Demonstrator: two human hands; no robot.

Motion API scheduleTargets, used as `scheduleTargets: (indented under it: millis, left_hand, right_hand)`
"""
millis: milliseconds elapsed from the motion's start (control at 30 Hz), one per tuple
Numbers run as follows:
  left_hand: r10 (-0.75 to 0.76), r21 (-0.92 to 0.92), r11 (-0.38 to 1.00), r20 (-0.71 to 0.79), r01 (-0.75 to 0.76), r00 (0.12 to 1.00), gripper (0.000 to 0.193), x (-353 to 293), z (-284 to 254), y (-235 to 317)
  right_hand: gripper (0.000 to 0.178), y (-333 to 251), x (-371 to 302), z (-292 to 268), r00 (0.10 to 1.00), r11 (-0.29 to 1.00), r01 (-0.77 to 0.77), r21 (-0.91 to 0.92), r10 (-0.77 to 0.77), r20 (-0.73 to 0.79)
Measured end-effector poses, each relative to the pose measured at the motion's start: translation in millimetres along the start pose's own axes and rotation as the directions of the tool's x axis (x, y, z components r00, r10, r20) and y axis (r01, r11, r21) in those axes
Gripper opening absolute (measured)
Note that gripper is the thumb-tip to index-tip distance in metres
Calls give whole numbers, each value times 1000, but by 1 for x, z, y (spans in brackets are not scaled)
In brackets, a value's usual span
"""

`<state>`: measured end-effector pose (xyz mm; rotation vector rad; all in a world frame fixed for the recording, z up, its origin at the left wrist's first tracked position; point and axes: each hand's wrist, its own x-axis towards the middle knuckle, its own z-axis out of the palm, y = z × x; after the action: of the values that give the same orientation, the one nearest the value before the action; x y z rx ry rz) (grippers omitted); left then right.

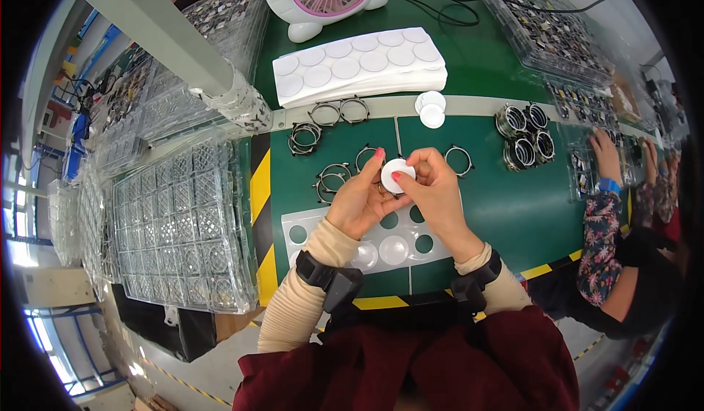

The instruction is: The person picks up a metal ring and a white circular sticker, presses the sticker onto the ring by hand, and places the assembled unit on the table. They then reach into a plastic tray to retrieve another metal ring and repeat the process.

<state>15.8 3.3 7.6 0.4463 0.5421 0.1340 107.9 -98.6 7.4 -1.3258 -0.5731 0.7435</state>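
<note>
Over the middle of the green bench, a white round disc [397, 166] is held between my two hands. My left hand [357, 204] cups it from the left and below, fingers curled behind it. My right hand [442, 200] pinches its right side, with the thumb lying across the white face. Whether a ring sits behind the disc is hidden by my fingers. Under my wrists lies a translucent sheet [396, 250] with round discs and cut-out holes. Thin dark metal rings lie around my hands: one ring [459, 161] to the right, several rings [334, 179] to the left.
Beyond my hands stand a stack of white sticker sheets [359, 66], loose white discs [432, 115] and a pink-and-white fan [323, 4]. Stacked rings [523, 137] are at right, near a co-worker's hand [606, 156]. Clear plastic trays [176, 228] fill the left, beside a post [161, 37].
</note>
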Motion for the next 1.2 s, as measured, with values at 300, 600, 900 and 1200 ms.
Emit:
scheduleTargets:
  millis: [300,600,900,1200]
  left_hand:
    - [-2,2,1000,44,2,999,32,4,-10,-2]
    - [-9,-7,1000,139,10,990,25,-8,-1,-2]
    - [97,7,995,122,-98,988,29,-5,6,-4]
    - [126,59,989,111,-133,986,32,-4,0,-4]
  right_hand:
    - [21,7,4,4,1000,997,29,-73,-28,15]
    - [34,8,3,1,995,997,40,-70,-33,95]
    - [28,9,-7,4,956,956,292,-28,-291,49]
    - [31,12,-8,9,953,944,303,-129,-298,53]
